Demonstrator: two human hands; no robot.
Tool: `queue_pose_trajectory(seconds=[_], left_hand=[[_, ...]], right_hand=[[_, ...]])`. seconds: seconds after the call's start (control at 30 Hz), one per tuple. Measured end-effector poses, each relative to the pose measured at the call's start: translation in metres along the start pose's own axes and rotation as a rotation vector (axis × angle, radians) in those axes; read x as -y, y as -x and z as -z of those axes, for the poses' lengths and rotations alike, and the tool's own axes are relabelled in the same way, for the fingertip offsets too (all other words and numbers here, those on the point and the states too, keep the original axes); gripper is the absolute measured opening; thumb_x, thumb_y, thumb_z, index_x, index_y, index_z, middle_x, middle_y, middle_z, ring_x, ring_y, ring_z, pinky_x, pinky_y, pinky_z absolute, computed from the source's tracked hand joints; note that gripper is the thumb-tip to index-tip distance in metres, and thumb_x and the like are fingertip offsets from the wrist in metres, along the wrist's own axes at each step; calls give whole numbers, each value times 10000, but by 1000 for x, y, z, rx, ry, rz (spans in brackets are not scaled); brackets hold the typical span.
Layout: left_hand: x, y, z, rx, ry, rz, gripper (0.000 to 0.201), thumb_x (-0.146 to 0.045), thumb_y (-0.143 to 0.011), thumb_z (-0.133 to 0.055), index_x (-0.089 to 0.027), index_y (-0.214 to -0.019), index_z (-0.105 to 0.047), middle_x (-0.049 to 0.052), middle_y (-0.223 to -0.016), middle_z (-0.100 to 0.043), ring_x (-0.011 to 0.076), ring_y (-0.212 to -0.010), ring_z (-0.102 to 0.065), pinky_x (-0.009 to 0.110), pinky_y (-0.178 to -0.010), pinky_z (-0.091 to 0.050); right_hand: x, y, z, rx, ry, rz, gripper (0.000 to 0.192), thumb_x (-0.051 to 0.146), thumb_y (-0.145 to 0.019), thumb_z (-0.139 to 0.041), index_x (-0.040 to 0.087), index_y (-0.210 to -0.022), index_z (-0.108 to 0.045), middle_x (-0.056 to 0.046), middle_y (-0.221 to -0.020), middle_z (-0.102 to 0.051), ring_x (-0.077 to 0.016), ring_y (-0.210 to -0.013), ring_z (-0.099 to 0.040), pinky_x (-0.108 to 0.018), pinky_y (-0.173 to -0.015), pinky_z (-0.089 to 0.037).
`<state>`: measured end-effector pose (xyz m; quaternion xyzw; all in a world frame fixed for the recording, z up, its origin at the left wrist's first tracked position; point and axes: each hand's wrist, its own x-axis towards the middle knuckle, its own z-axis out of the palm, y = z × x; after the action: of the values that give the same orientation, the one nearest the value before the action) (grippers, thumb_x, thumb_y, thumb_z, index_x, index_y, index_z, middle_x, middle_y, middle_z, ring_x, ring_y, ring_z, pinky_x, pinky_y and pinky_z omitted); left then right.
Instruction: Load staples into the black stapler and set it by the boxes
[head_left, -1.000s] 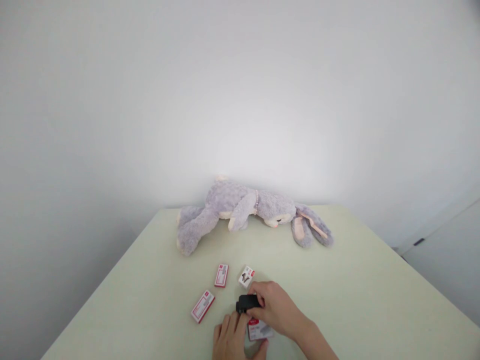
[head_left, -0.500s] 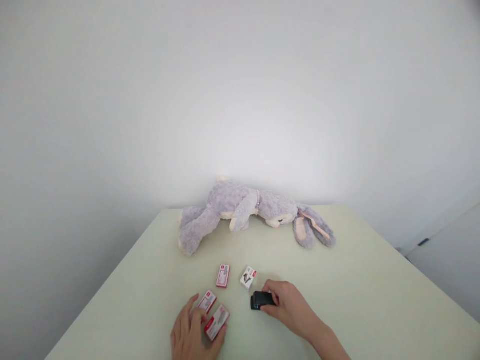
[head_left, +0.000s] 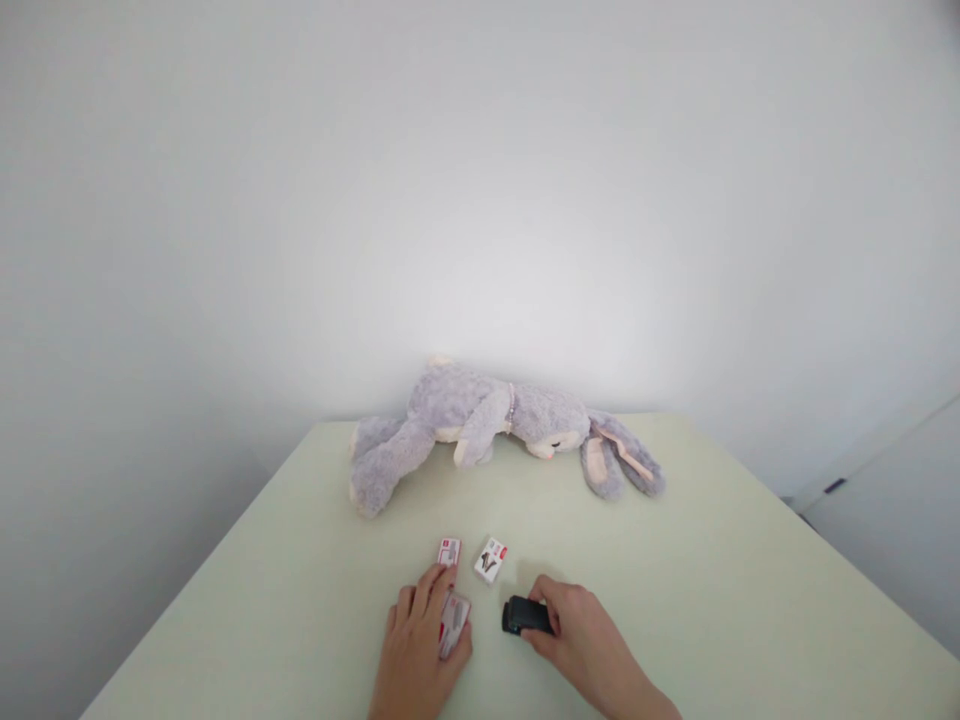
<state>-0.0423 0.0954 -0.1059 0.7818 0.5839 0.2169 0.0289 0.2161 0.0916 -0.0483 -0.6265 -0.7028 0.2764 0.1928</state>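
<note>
Pale-green bench [head_left: 712, 560] before us: our left hand [head_left: 417, 650] lies palm down, fingers curled over a red-and-white box [head_left: 454, 622], gripping it against the surface. Our right hand [head_left: 581, 640] is closed around one end of a small black device [head_left: 523, 615] resting on the bench just beside that box. Two more small boxes [head_left: 490, 559] sit just beyond the hands. A grey plush rabbit [head_left: 487, 420] sprawls along the far edge.
</note>
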Motion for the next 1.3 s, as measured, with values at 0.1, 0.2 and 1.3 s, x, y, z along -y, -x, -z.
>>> queue_pose_trajectory(seconds=[0.1,0.2,1.3], left_hand=[[-18,0,-10,-12,-9,-11,657,-398,-955,-549,-295,-1572,-346,44,-1521,-523,259,-1190,-547,387,-959,-468],[-36,-7,-17,-26,-46,-12,705,-414,-977,-532,-319,-1609,-234,47,-1510,-534,252,-1177,-552,377,-944,-462],[78,27,31,-155,-405,343,484,-315,-1049,-327,-292,-1522,-429,99,-1414,-559,258,-1100,-544,405,-850,-466]], right_hand=[[-2,7,-6,-63,-36,-66,121,200,-784,-649,247,-895,-656,40,-687,-633,-152,-651,-591,-236,-603,-307],[-8,10,-8,-120,-96,-134,151,216,-843,-588,238,-977,-654,45,-645,-612,-157,-616,-602,-241,-599,-335],[122,-55,-143,198,-700,110,490,512,-963,-498,253,-1360,-625,8,-760,-607,-136,-511,-538,-232,-393,-457]])
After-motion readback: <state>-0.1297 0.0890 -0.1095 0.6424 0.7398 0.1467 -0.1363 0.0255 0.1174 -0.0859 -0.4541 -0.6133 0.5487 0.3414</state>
